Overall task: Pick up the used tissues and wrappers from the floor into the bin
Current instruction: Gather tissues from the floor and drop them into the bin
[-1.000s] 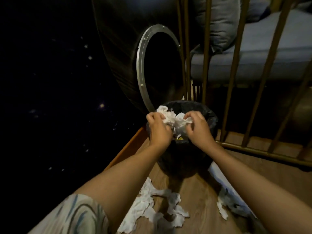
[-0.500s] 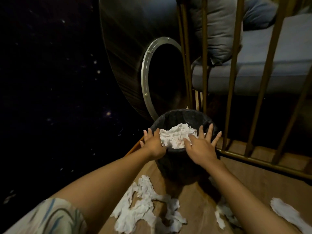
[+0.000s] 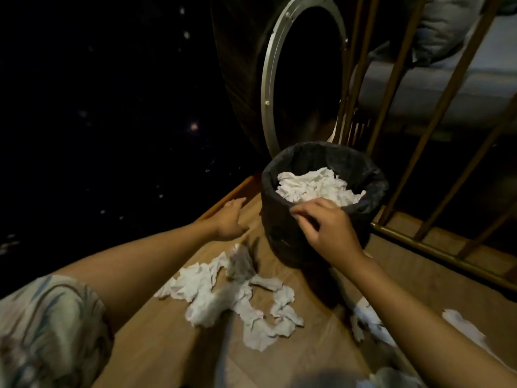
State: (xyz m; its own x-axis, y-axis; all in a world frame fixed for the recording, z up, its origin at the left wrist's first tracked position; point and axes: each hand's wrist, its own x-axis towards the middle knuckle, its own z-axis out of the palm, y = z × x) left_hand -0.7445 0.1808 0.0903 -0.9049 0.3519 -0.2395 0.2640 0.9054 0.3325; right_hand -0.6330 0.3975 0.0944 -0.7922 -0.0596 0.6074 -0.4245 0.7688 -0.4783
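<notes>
A black lined bin point(image 3: 282, 228) stands on the wooden floor, holding crumpled white tissues point(image 3: 316, 187). A loose heap of white tissues point(image 3: 232, 298) lies on the floor in front of it. More tissue pieces point(image 3: 464, 329) lie at the lower right, partly hidden by my right forearm. My left hand point(image 3: 230, 219) hovers empty to the left of the bin, fingers loosely spread. My right hand point(image 3: 327, 228) is in front of the bin's near rim, fingers curled down, holding nothing.
A gold metal railing point(image 3: 436, 247) runs along the right behind the bin. A large dark round panel with a metal ring point(image 3: 265, 88) leans behind the bin. Beyond the rail are grey cushions point(image 3: 447, 79). To the left is dark speckled flooring point(image 3: 112, 135).
Both hands released the tissues into the bin, then drew back and lower. The left hand moved left, away from the bin. The view tilted down, showing more floor tissues.
</notes>
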